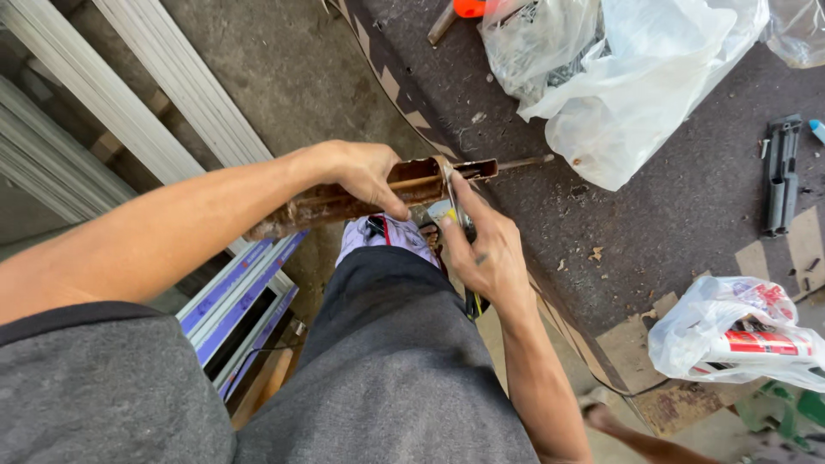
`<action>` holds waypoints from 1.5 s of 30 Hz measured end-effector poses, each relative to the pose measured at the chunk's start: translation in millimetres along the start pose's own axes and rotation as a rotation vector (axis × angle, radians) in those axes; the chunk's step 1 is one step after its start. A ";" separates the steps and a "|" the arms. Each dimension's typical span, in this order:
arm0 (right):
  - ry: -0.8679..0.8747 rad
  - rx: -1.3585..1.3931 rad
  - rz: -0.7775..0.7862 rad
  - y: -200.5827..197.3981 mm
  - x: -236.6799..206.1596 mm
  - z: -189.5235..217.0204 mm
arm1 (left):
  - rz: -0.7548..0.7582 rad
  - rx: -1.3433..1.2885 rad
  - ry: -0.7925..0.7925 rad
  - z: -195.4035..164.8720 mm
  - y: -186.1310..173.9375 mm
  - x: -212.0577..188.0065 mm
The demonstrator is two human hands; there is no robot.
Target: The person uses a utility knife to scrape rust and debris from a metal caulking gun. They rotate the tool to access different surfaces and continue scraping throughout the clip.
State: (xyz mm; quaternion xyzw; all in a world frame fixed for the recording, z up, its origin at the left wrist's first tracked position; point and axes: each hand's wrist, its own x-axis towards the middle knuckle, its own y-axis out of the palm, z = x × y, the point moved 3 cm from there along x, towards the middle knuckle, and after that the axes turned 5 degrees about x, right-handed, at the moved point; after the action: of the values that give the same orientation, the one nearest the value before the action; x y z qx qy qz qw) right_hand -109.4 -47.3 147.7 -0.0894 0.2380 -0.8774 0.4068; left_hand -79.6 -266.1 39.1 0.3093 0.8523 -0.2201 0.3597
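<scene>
Over the concrete floor, beside the dark table (pixel 687 206), your left hand (pixel 361 176) closes around the rusty metal channel (pixel 344 199) to steady it, while your right hand (pixel 481 249) pinches a wrench (pixel 453 193) around its far end.

You're over a rough grey concrete floor (pixel 284 60), stained and dusty. Along your left run long pale metal rails (pixel 163 86), leaning or stacked diagonally, with a few more wrapped in blue film (pixel 245 301) lower down. On the right sits a dark worktop (pixel 687 198) with a taped, striped edge, scattered with bits of debris. On it are crumpled white plastic bags (pixel 636 77), another bag with red cartons (pixel 739 335) near the corner, and a grey plastic piece (pixel 780 176), maybe a clip or track, hard to tell. Soft, even daylight, no hard shadows.
</scene>
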 end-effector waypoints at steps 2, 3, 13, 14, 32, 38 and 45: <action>-0.004 -0.006 -0.004 0.3 0.7 0.6 | -0.024 0.020 0.086 -0.7 1.1 3.4; 0.055 -0.026 0.005 1.1 1.5 -0.3 | -0.024 0.024 0.075 1.0 0.2 5.1; 0.151 -0.078 0.030 0.2 -4.5 4.2 | -0.022 -0.018 0.021 1.4 3.0 3.4; 0.204 -0.082 0.039 0.6 -5.0 2.1 | -0.004 -0.033 0.002 1.3 3.7 2.5; 0.294 -0.184 0.092 -1.3 0.4 1.6 | -0.085 0.071 0.056 -0.4 9.8 0.9; 0.277 -0.206 0.130 -3.6 3.9 6.9 | -0.049 0.052 0.030 -3.6 10.5 -1.4; 0.330 -0.236 0.187 -5.3 5.6 3.6 | -0.082 0.071 -0.014 -7.0 10.3 -5.3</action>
State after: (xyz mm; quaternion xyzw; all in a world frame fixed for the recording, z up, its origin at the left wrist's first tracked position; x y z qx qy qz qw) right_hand -115.4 -49.8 153.2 0.0309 0.4096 -0.8047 0.4286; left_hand -73.0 -256.5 46.1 0.2850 0.8536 -0.2668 0.3450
